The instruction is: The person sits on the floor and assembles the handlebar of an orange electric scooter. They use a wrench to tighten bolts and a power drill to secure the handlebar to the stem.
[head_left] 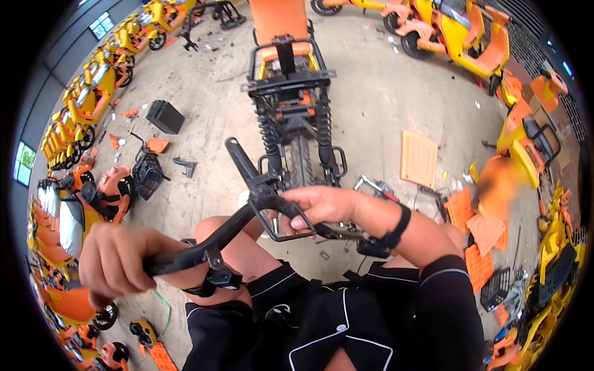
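While gripping one end of a bent black bar point(226, 238) with the left hand point(116, 260), holds the jointed end with the right hand point(318, 204).

Spans the space between the hands, set well apart, as a smooth, round metal tube; meets a straight tube point(241, 162) at the joint, slanting forward and left of the right hand. Shows a thin rectangular loop point(291, 237) against the right hand; cannot tell whether joined to the bar. Beyond both hands, faces a bare-framed scooter point(284, 83) with coiled springs point(324, 123). Right of the right hand, shows an orange panel point(419, 158) flat on concrete floor point(365, 93).
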A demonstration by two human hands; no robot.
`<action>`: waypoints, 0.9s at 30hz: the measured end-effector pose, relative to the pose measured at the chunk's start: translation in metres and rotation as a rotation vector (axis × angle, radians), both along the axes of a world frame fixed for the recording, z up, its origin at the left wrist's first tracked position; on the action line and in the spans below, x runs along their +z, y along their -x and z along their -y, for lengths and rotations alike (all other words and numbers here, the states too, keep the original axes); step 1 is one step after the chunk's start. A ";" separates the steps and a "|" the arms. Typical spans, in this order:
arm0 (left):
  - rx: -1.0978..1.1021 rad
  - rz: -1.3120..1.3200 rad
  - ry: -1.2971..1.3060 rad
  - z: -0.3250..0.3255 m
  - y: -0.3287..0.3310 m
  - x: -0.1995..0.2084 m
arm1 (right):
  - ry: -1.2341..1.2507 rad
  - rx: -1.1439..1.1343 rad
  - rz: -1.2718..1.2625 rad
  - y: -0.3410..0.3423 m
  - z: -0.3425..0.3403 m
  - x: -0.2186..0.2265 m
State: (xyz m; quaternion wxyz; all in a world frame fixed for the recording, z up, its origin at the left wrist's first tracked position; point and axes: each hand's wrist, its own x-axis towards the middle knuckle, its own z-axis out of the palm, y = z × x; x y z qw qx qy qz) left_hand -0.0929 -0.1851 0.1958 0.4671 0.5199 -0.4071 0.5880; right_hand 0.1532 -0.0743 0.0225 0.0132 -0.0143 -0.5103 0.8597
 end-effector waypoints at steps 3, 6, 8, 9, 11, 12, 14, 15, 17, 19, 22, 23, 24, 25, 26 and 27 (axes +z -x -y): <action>0.376 0.127 0.323 0.018 0.015 -0.015 | -0.046 -0.212 0.062 -0.008 0.025 0.013; 0.599 0.212 0.467 0.011 0.027 -0.048 | -0.151 -0.418 0.079 -0.015 0.032 0.017; 0.554 0.245 0.631 0.007 0.019 -0.061 | -0.231 -0.531 0.116 -0.025 0.028 0.026; 0.552 0.326 0.837 0.007 0.019 -0.068 | -0.250 -0.585 0.090 -0.026 0.027 0.030; 0.661 0.390 1.247 -0.004 0.017 -0.084 | -0.323 -0.726 0.062 -0.031 0.029 0.036; 0.777 0.371 1.448 -0.019 0.016 -0.098 | -0.362 -0.774 0.062 -0.037 0.028 0.034; 0.664 0.201 1.449 -0.048 0.059 -0.174 | -0.439 -0.858 0.048 -0.043 0.024 0.033; 0.613 0.146 1.536 -0.056 0.050 -0.194 | -0.353 -0.941 0.045 -0.048 0.028 0.038; 0.596 -0.103 1.625 -0.062 0.014 -0.209 | -0.275 -1.061 -0.077 -0.055 0.022 0.035; 0.783 -0.497 1.596 -0.042 -0.020 -0.203 | -0.193 -1.140 -0.181 -0.044 0.023 0.045; 1.113 -0.971 1.323 -0.024 -0.073 -0.201 | -0.072 -1.229 -0.353 -0.024 0.019 0.043; 1.326 -1.095 1.136 -0.019 -0.094 -0.191 | -0.096 -1.278 -0.406 -0.022 0.017 0.040; 1.552 -1.211 0.936 -0.011 -0.106 -0.180 | -0.056 -1.350 -0.419 -0.015 0.019 0.042; 1.680 -1.193 0.809 -0.011 -0.112 -0.185 | -0.017 -1.420 -0.432 -0.008 0.021 0.045; 1.784 -1.162 0.763 -0.010 -0.120 -0.180 | 0.024 -1.491 -0.446 -0.003 0.023 0.048; 1.908 -1.110 0.724 -0.013 -0.125 -0.180 | 0.030 -1.548 -0.462 0.001 0.021 0.047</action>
